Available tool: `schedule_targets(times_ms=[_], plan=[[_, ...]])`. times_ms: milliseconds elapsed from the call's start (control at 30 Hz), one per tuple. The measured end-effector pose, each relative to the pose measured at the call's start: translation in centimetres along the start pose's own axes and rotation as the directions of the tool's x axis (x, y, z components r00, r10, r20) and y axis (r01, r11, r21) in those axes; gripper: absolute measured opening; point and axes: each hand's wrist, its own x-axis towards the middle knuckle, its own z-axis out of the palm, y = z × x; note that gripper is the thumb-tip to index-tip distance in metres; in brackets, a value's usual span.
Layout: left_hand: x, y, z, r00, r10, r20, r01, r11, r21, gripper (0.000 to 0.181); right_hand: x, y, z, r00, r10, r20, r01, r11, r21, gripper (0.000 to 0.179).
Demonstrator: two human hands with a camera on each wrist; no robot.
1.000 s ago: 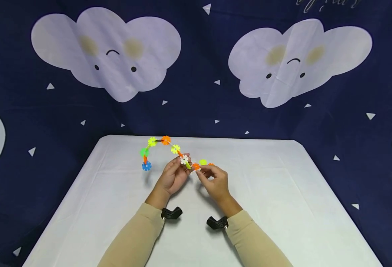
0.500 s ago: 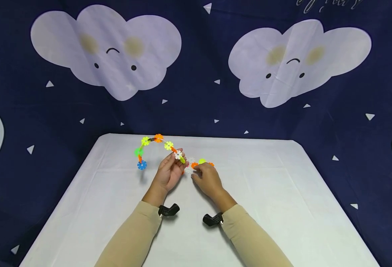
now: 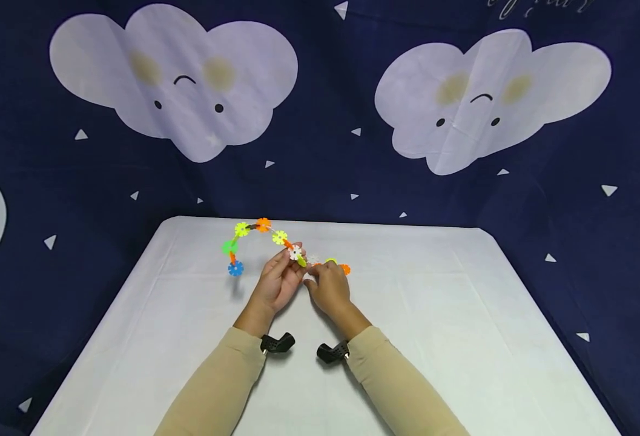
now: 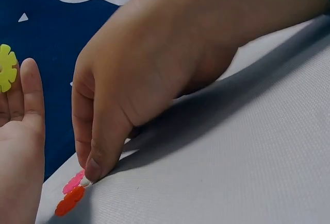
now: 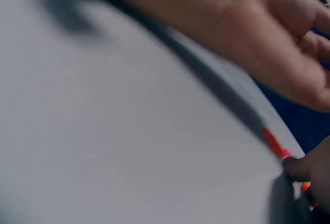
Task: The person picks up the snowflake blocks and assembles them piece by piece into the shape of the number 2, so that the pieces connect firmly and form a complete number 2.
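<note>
My left hand (image 3: 277,287) holds one end of a curved chain of notched plastic snowflake discs, close to its white disc (image 3: 295,252) and a yellow-green one. From there the chain arches up through an orange disc (image 3: 263,224) and down to a blue disc (image 3: 235,268) at its free end. Palm and straight fingers show beside a yellow disc (image 4: 7,68) in the left wrist view. My right hand (image 3: 330,289) reaches down to the tabletop, thumb and fingertips pinching a small white disc (image 4: 85,182), mostly hidden. Touching distance away lie a pink disc (image 4: 73,182) and an orange-red disc (image 4: 69,201).
Behind the right hand lie more loose discs, among them an orange one (image 3: 344,269) and a partly covered yellow one (image 3: 331,260). The white-covered table (image 3: 434,339) ends at a dark blue cloud-print backdrop (image 3: 330,175). Black cameras sit on both wrists.
My right hand has moved left and down from beside the chain's end to the loose discs. The left hand, with the chain, has shifted slightly left and away from the right hand's earlier spot.
</note>
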Motion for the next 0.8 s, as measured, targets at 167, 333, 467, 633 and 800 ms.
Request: schedule_targets(times_ms=[167,333,467,633,800], plan=[[0.0,-0.1,0.3,1.0,-0.004,0.004,0.004,1.0,0.003,0.035,0.7,-0.3,-1.2,0.988,0.04,0.152,-0.04,0.999,-0.005,0.027],[-0.2,-0.2,0.3,1.0,-0.029,0.004,0.028,1.0,0.007,0.036,1.0,0.0,-1.6,0.977,0.046,0.21,-0.046,0.999,-0.004,0.026],[-0.2,-0.3,0.3,0.999,-0.034,0.003,0.034,0.999,0.018,0.035,0.4,0.7,-1.3,0.989,0.03,0.144,-0.048,0.991,0.126,0.022],[-0.2,-0.2,0.4,0.999,-0.037,-0.01,0.037,0.998,0.043,0.033,-1.1,1.8,-1.2,1.0,0.009,0.028,-0.019,0.924,0.382,0.017],[-0.2,-0.2,0.3,0.999,-0.047,-0.019,0.048,0.996,0.08,0.033,-2.1,2.4,-1.6,0.994,0.112,-0.019,-0.075,0.77,0.633,0.017]])
